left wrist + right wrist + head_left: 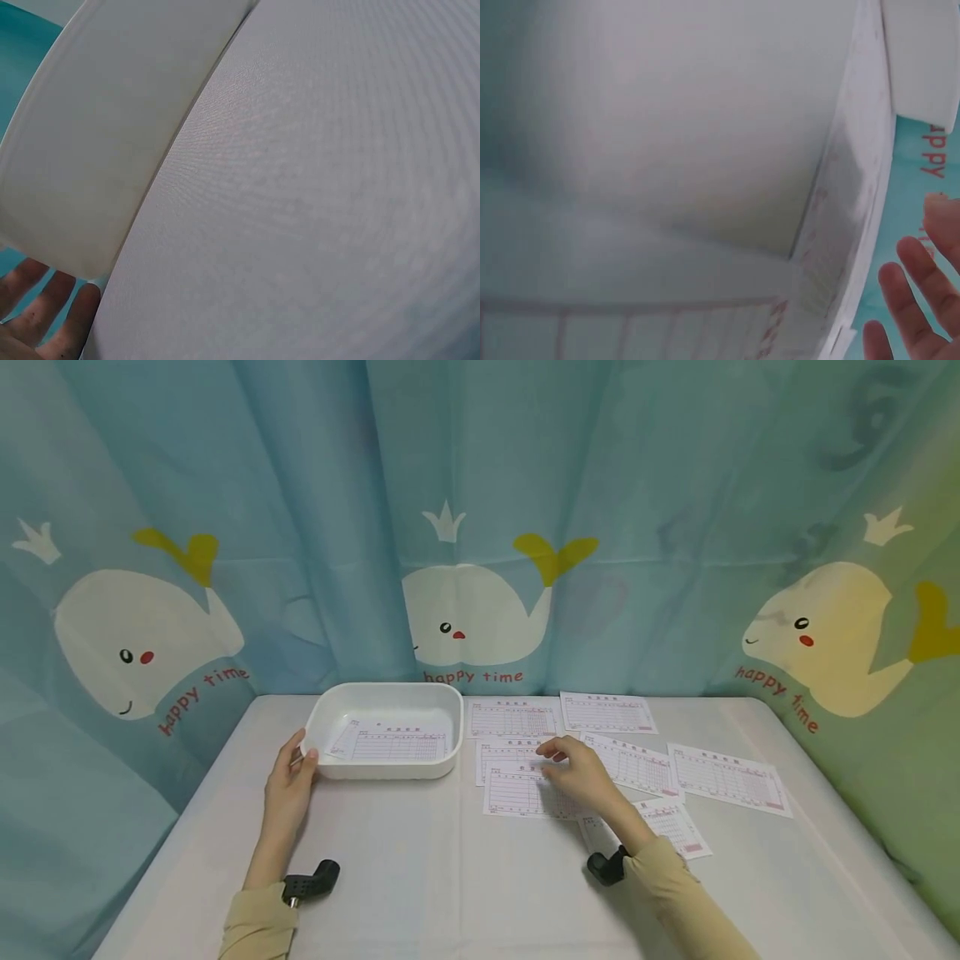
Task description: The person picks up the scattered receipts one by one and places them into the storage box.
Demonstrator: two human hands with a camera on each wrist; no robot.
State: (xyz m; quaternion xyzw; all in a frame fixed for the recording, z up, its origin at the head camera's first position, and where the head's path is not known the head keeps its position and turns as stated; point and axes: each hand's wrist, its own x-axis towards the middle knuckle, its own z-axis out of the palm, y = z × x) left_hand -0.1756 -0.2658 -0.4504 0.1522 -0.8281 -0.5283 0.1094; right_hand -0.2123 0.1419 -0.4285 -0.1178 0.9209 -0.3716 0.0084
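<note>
Sleeves of beige cloth are seen at the near edge of the table point(420, 877), each ending in a small black wrist camera. From the left sleeve, the left hand point(291, 777) is stretched forward and laid against the near left corner of a white tray point(330, 710); its fingers are held fairly straight along the tray's wall, with nothing clenched in them. In the left wrist view only the tips of those fingers point(45, 315) are shown below the tray's pale side. One printed form point(393, 745) is lying flat inside the tray, just beyond and to the right of that hand.

The right hand point(581, 772) is rested palm down on a form point(517, 793) lying on the table, with the fingers loosely extended and the fingertips pressed on the paper; nothing is gripped. Another form is partly hidden under the wrist, nearer than the hand. More forms are spread beyond and to the right of this hand, some overlapping. Well behind everything, a blue curtain point(300, 527) printed with white whales is hung.
</note>
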